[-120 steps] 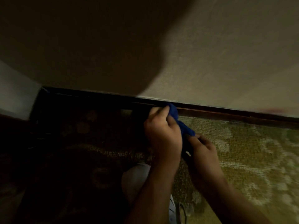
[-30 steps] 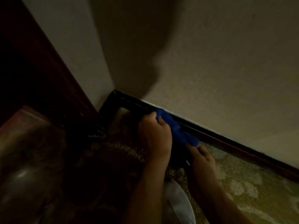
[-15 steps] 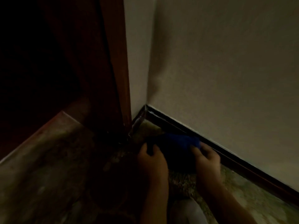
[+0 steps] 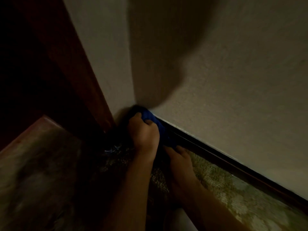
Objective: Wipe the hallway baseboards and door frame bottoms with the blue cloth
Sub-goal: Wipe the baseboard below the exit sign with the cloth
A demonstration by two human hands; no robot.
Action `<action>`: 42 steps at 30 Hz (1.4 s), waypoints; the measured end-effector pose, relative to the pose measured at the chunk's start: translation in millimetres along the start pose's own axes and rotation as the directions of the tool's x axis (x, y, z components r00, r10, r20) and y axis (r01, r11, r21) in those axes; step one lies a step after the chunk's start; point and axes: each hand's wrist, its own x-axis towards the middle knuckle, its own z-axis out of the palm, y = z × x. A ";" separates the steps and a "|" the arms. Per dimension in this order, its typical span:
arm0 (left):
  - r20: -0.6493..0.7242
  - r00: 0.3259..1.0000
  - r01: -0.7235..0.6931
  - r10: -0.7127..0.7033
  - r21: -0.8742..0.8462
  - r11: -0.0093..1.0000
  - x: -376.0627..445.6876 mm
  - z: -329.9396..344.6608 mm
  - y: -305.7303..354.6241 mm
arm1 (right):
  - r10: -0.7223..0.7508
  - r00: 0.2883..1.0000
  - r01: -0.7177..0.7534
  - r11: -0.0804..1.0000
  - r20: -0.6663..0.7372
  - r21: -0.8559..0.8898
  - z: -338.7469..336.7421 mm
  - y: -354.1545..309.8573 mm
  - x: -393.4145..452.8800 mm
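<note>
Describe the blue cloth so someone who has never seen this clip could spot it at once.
Find the corner where the two pale walls meet the floor, just right of the reddish door frame. The blue cloth is bunched there against the dark baseboard, gripped by the left hand, with the right hand holding its lower end. It is the only bright blue thing in view.

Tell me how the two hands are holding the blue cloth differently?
The left hand is farther up, right in the wall corner, while the right hand is lower and nearer the person. The left hand bunches the top of the blue cloth with curled fingers; the right hand grips its lower end beside the carpet. The left hand's back shows plainly; the right hand is darker, in shadow. Both hold the same cloth against the baseboard.
</note>
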 end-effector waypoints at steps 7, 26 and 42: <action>0.086 0.991 -0.110 0.103 0.085 0.990 -38.6 11.6 -3.3 | 0.008 0.995 -0.002 0.998 -0.098 0.067 -40.3 8.3 -4.1; 0.223 0.954 -0.225 0.201 0.085 0.971 -98.8 39.9 -8.0 | 0.036 0.958 0.007 0.989 -0.283 0.148 -188.4 86.5 38.1; 0.547 0.837 0.041 0.035 -0.125 0.991 -134.4 49.4 -17.0 | -0.053 0.877 0.125 0.985 -0.477 0.121 -160.9 -7.9 -28.3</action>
